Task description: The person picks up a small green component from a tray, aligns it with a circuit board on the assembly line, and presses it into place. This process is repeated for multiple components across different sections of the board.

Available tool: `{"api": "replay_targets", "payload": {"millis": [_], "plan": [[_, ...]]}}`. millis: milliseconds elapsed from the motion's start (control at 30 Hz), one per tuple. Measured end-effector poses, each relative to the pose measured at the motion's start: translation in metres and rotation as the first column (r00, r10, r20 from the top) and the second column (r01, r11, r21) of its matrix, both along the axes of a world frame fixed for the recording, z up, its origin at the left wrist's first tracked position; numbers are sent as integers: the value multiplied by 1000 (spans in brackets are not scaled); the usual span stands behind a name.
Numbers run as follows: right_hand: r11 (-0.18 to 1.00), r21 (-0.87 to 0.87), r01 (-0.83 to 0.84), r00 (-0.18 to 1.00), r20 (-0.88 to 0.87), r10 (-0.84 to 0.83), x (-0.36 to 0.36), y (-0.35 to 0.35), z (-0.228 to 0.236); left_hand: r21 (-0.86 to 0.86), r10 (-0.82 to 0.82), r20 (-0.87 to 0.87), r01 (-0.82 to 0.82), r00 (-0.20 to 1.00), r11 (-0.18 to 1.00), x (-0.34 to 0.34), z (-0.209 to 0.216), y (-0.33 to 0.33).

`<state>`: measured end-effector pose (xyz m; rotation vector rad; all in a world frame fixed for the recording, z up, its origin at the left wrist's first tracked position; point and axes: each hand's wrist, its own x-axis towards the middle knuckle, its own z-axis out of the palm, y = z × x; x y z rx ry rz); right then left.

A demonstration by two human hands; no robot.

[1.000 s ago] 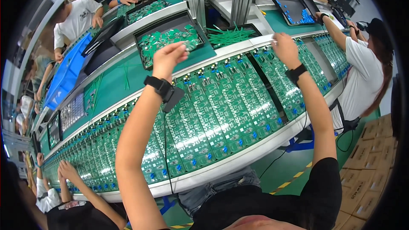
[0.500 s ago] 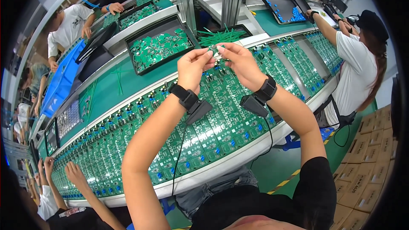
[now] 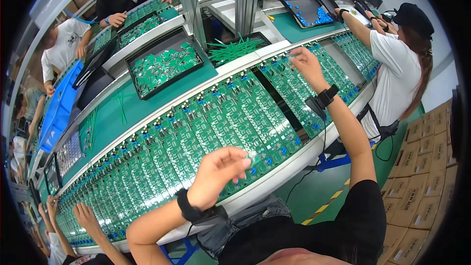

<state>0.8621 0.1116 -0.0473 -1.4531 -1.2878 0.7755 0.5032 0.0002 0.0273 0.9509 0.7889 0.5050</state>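
Near the front edge of the line, my left hand (image 3: 221, 174) is above the boards with thumb and fingers drawn together. A small, shiny green circuit board piece (image 3: 251, 157) shows at its fingertips, partly covered. My right hand (image 3: 308, 66) is raised near the far edge, fingers bent and apart, with nothing visible in them. Below both hands lie long green circuit boards (image 3: 211, 132), side by side, with upright black and silver parts along the far edge and blue parts along the near edge. A dark gap (image 3: 282, 100) separates two boards between my hands.
Beyond the line stand a black tray (image 3: 142, 93) of small green boards, a tray of green strips (image 3: 235, 49) and a tray of blue parts (image 3: 319, 17). A metal post (image 3: 246, 5) rises behind. Co-workers sit left, right and opposite; cartons (image 3: 417, 176) are stacked at right.
My hands have parted from around a small green piece near the far edge. The left came down toward the near edge; the right moved rightward. The view shifted, and a gap between boards now shows.
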Motion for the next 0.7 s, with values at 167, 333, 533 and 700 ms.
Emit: {"api": "replay_targets", "payload": {"millis": [167, 333, 533, 700], "plan": [[996, -84, -9, 969, -246, -12, 8, -3, -5, 29, 109, -47, -108, 993, 994, -14, -10, -14], [985, -161, -53, 859, -510, -38, 14, -4, -13, 29, 239, -78, -237, 968, 971, -20, -18, -21], [994, -88, 71, 808, -580, -109, 22, -7, -24, 9, 257, -63, -257, 964, 966, -25, -21, -32], [998, -43, 40, 698, -714, -59, 34, -3, -38, -30, 313, -83, -316, 946, 948, -24, -38, -35]]}}
